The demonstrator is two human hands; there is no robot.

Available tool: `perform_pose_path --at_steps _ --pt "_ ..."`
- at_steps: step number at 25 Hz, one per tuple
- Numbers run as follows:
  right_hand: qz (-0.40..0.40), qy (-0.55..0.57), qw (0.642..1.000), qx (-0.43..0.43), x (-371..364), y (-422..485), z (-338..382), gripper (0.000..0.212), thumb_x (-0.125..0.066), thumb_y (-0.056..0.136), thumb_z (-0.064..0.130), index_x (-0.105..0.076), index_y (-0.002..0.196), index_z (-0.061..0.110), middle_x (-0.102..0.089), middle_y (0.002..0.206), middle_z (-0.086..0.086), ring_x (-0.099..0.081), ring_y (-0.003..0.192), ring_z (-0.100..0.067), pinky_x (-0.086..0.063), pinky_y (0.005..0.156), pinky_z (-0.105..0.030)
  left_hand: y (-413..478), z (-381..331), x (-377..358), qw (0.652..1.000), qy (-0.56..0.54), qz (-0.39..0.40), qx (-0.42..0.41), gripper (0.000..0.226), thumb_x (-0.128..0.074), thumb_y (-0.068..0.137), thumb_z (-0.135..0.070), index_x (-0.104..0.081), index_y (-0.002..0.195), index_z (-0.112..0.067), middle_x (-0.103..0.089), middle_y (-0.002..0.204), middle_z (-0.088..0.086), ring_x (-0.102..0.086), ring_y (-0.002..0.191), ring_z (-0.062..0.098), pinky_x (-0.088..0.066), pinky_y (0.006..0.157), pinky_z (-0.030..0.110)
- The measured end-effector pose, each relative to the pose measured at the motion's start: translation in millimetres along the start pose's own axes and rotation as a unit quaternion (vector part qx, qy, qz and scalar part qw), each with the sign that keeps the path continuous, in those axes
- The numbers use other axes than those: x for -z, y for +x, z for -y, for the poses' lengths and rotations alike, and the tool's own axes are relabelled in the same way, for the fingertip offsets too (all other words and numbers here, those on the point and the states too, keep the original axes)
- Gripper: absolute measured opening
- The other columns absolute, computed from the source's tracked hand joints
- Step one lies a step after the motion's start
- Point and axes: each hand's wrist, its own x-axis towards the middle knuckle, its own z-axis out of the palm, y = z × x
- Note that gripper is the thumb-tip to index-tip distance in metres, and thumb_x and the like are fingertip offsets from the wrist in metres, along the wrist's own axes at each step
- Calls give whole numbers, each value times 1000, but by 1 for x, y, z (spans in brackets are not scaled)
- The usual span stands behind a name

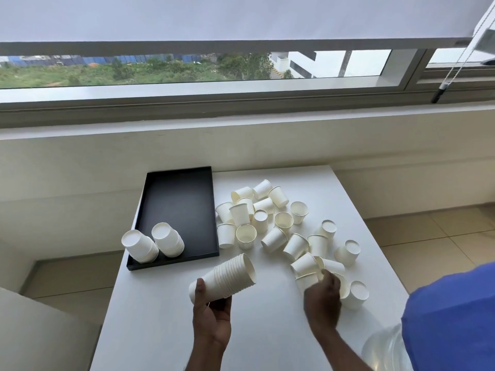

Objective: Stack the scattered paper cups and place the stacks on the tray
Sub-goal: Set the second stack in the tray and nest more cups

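Two finished stacks [154, 246] already lie on their sides in the near left corner of the black tray [184, 202], and the far part of the tray is bare. I see the tray sits at the left edge of the white table [166, 330], its near rim well back from the front. The loose cups [270, 223] spread from just beside the tray's right wall toward the right edge of the table, some upright, some tipped over. Between the tray and my hands the table surface is free. My left hand [211, 314] is raised, palm up, and grips a long stack of cups [225, 277] that is tilted with the open mouth pointing up and right. My right hand [322, 295] reaches into the near cups, fingers curled around one cup [308, 279] there. A blue sleeve [452, 317] shows at the right, near a clear plastic bag [385, 352].
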Motion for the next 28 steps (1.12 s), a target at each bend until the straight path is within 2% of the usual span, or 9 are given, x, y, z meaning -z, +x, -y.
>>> perform_pose_path --at_steps 2,4,8,14,18,21,24,26,28 --pt "75 -140 987 -5 3 19 -29 33 -47 83 -1 -53 114 6 -53 122 -15 -63 91 -45 -47 68 -42 5 1 4 1000 -6 -7 -2 66 -82 55 -48 -60 108 -15 -72 101 6 -68 91 19 -57 84 34" --pt "133 -252 958 21 5 27 -48 29 -44 87 6 -54 114 11 -56 118 -10 -63 97 -39 -49 74 -40 7 3 11 1000 -9 -14 6 53 -73 69 -44 -58 111 -14 -68 106 9 -65 95 22 -55 88 35" --pt "87 -317 943 49 4 23 -52 22 -44 89 5 -62 100 10 -64 95 -11 -67 81 -36 -55 65 -40 15 -5 15 999 7 -27 29 36 -60 88 -37 -55 116 -15 -65 109 10 -63 97 22 -58 79 31" --pt "-92 18 995 21 19 -16 32 10 -59 83 3 -68 86 7 -69 81 -14 -63 73 -37 -44 63 -33 27 -25 -1 999 16 -4 46 41 -59 91 -35 -54 124 -12 -66 116 13 -63 102 26 -53 87 36" --pt "112 170 975 94 6 -60 98 11 -61 84 10 -68 78 17 -65 64 8 -57 61 -7 -41 58 -18 26 -30 -13 997 36 19 59 38 -59 92 -34 -55 120 -9 -66 109 15 -64 98 27 -51 86 39" --pt "256 205 940 92 -13 -77 107 19 -51 88 26 -64 78 16 -55 56 4 -49 53 -8 -44 55 -33 24 -31 -14 997 51 36 55 39 -57 93 -34 -55 121 -7 -65 111 16 -63 100 28 -50 87 38" --pt "180 266 947 30 -20 -68 86 20 -53 88 35 -67 92 21 -65 70 1 -62 64 -17 -50 61 -32 27 -36 -13 997 48 29 50 39 -56 94 -35 -53 123 -9 -66 110 14 -63 100 26 -49 89 39" --pt "50 116 991 34 -27 -48 49 27 -67 83 34 -64 97 11 -67 90 -10 -65 82 -33 -51 71 -38 28 -41 -11 998 42 27 47 38 -56 93 -35 -54 123 -11 -66 113 13 -63 101 25 -49 91 39" --pt "37 -82 996 26 -34 -25 9 57 -81 70 36 -57 108 0 -61 97 -24 -61 85 -45 -52 70 -46 28 -42 -9 998 40 26 47 38 -56 93 -35 -54 122 -11 -65 114 13 -63 101 25 -48 92 39"
